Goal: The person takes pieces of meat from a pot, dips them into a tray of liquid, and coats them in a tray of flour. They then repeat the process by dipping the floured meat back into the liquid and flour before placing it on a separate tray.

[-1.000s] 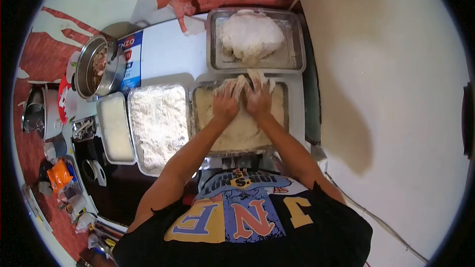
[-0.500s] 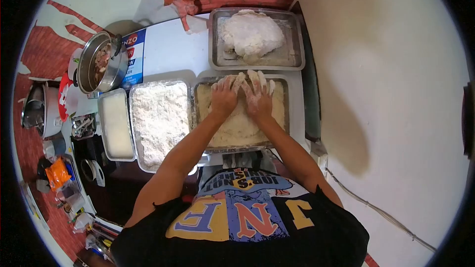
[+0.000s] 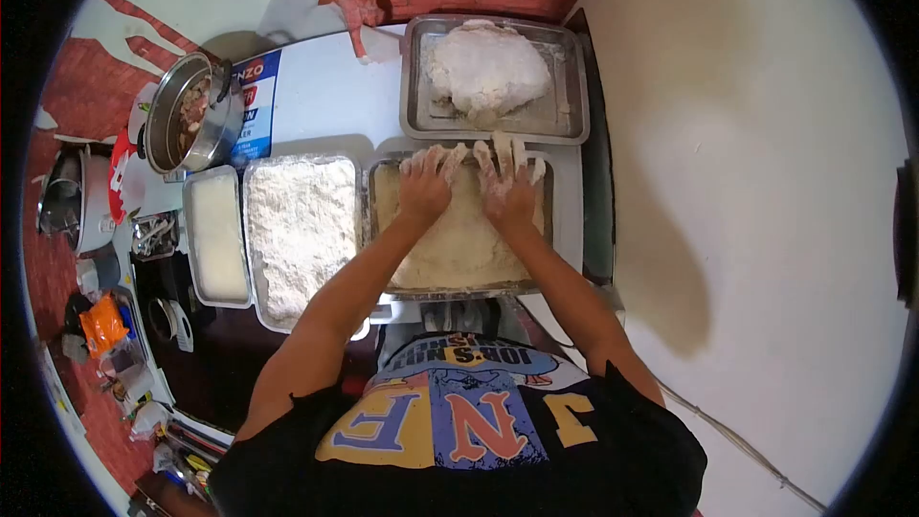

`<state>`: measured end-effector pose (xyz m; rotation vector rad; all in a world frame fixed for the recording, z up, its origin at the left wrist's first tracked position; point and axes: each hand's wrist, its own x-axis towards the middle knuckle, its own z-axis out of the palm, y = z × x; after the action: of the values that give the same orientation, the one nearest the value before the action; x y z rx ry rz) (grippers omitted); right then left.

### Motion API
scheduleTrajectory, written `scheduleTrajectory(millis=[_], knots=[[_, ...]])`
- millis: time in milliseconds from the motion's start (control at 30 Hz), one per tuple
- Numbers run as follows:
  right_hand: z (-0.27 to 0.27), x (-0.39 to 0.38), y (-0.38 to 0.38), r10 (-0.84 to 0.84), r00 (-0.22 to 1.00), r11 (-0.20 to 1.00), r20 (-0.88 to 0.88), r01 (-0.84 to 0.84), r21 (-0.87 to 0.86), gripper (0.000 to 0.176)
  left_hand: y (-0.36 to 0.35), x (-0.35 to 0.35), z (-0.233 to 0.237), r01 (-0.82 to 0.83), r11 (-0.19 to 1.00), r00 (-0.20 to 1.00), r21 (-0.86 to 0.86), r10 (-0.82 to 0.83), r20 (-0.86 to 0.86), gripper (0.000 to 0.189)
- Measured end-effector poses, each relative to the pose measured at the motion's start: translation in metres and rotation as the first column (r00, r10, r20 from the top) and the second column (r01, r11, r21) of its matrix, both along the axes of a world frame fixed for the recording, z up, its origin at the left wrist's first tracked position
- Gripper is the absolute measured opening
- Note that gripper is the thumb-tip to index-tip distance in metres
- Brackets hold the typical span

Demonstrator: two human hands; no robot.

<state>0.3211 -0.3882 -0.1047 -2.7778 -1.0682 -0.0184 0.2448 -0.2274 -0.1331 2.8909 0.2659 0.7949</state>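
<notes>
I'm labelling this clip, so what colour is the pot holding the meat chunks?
The pot is silver with black handles, clearest in the head view.

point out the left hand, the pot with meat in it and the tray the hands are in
left hand [image 3: 425, 193]: head view, back of the hand
pot [image 3: 222, 121]: head view, outer side wall
tray [image 3: 549, 220]: head view, right-hand rim

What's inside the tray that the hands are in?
The tray holds pale, floury stuff. The left hand and right hand cover some of it near the far edge. Whatever is under them, or buried deeper, can't be seen.
</notes>
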Motion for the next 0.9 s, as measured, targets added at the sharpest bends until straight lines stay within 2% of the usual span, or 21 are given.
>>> scheduleTrajectory(millis=[33, 67, 133, 233, 300, 333, 400, 500, 533, 633, 733, 833, 900], knots=[[0.002, 0.005, 0.0, -0.042, 0.995, 0.999, -0.096, 0.039, -0.032, 0.049, 0.001, 0.004, 0.002, -0.006, 1.0, 1.0, -0.005, 0.006, -0.01, 0.04], [-0.012, 0.008, -0.003, 0.074, 0.98, 0.993, 0.183, -0.089, 0.074, 0.048, 0.001, 0.009, 0.004, 0.007, 1.0, 1.0, -0.02, -0.007, -0.013, 0.04], [-0.003, 0.008, 0.0, 0.072, 0.989, 0.996, 0.131, -0.078, 0.037, 0.049, 0.002, 0.008, 0.007, 0.031, 0.999, 0.999, -0.042, -0.033, -0.032, 0.04], [0.004, 0.009, 0.001, 0.067, 0.996, 0.998, 0.058, -0.067, -0.01, 0.051, -0.007, 0.004, 0.019, -0.067, 0.996, 0.996, -0.061, 0.07, 0.051, 0.044], [0.0, 0.005, 0.001, 0.075, 0.997, 0.997, -0.009, -0.075, -0.018, 0.052, -0.016, -0.011, 0.009, -0.135, 0.99, 0.984, -0.049, 0.128, -0.125, 0.046], [0.002, 0.0, 0.002, 0.048, 0.998, 0.998, 0.036, -0.049, 0.047, 0.052, -0.018, -0.017, 0.004, -0.17, 0.985, 0.964, -0.041, 0.158, -0.213, 0.048], [0.011, -0.013, 0.009, -0.018, 0.992, 0.983, 0.122, -0.005, 0.185, 0.051, -0.012, -0.012, 0.003, -0.134, 0.988, 0.981, -0.077, 0.122, -0.148, 0.05], [0.02, -0.037, 0.023, -0.006, 0.986, 0.978, 0.165, -0.028, 0.205, 0.051, -0.016, -0.019, 0.006, -0.114, 0.989, 0.987, -0.092, 0.102, -0.122, 0.05], [0.012, -0.043, 0.023, 0.023, 0.992, 0.98, 0.126, -0.048, 0.195, 0.05, -0.013, -0.018, 0.007, -0.109, 0.991, 0.988, -0.082, 0.099, -0.117, 0.05], [0.01, -0.047, 0.023, 0.073, 0.992, 0.983, 0.107, -0.09, 0.158, 0.049, -0.006, -0.024, -0.023, -0.13, 0.985, 0.991, -0.112, 0.126, -0.044, 0.045], [0.002, -0.045, 0.023, 0.107, 0.986, 0.959, 0.13, -0.136, 0.247, 0.049, -0.005, -0.039, -0.015, -0.185, 0.981, 0.977, -0.065, 0.177, -0.116, 0.04], [0.014, -0.053, 0.031, 0.026, 0.995, 0.982, 0.091, -0.043, 0.184, 0.049, -0.002, -0.045, 0.017, -0.1, 0.993, 0.987, -0.069, 0.091, -0.131, 0.036], [0.007, -0.069, 0.037, -0.037, 0.994, 0.986, 0.103, 0.02, 0.164, 0.049, -0.003, -0.05, 0.018, -0.106, 0.989, 0.98, -0.104, 0.086, -0.182, 0.038]])
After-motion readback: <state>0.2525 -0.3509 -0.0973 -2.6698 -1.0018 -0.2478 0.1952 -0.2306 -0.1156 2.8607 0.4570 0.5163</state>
